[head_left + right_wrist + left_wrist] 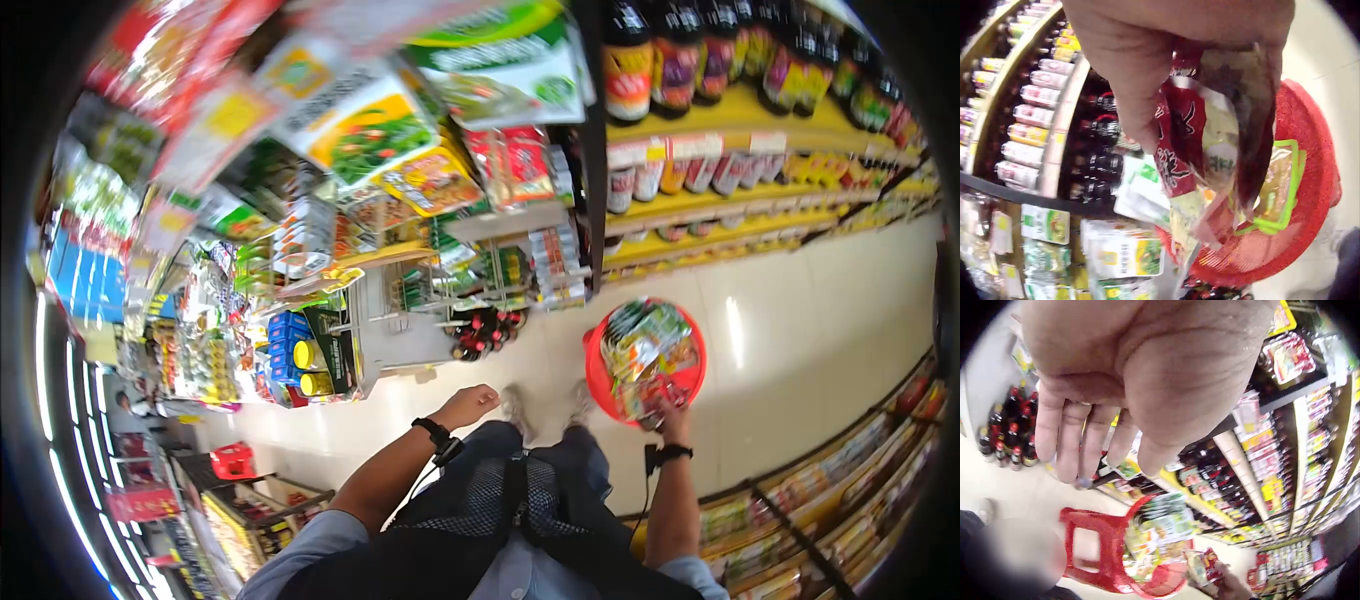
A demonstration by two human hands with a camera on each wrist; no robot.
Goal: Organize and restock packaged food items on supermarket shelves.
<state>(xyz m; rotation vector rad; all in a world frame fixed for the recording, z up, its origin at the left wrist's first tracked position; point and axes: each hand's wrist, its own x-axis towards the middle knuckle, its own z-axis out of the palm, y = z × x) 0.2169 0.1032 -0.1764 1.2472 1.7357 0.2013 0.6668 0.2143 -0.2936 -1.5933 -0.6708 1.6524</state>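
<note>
My right hand grips red-and-clear food packets over a red basket. From above, that right hand is at the near rim of the basket, which holds several green and yellow packets. In the left wrist view the basket stands against a red stool-like frame, and the right hand is beside it with the packets. My left hand hangs in the air before my body, holding nothing; its palm and loose fingers show close up.
Hanging packets fill the rack ahead on the left. Bottles and jars line the yellow shelves at the right. Dark red-capped bottles stand low ahead. More shelves run behind on the right; another red basket is at left.
</note>
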